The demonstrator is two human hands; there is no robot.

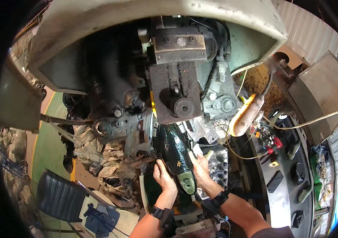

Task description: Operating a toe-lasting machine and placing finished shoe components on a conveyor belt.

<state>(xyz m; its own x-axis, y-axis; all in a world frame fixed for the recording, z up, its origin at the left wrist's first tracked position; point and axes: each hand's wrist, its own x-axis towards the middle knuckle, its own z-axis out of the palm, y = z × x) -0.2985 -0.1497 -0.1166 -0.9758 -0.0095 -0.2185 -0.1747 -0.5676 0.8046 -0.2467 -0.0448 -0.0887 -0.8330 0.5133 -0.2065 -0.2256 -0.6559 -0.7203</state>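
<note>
Held thing: one glossy dark green shoe upper [175,152] on its last, seated upside down in the machine, just in front of the person and right of the rags.
Long axis: it runs near to far, tilting slightly left as it goes away; the paler heel end points near, the toe end points far, up under the machine's dark metal block [175,92].
Left hand [164,177]: presses against the left flank of the shoe upper, fingers curled onto its edge; a closed, holding grip.
Right hand [202,168]: lies along the right flank, thumb on the edge, with a small pale piece [203,153] standing up above the fingers; I cannot tell whether it is pinched or merely behind them.
Which hand is nearer: both touch the shoe upper, one on each side, at about mid-length; the left hand sits a little closer to the heel end.
Direction from the grip: the bulk of the shoe upper extends far from both hands; only the heel end lies between the wrists.
Count: one shoe upper, two hands, two black wristbands, one on each wrist.
Around: an orange and cream handled tool [245,115] hangs to the right; crumpled rags [97,152] lie to the left; a black ribbed seat [61,194] sits near left.
</note>
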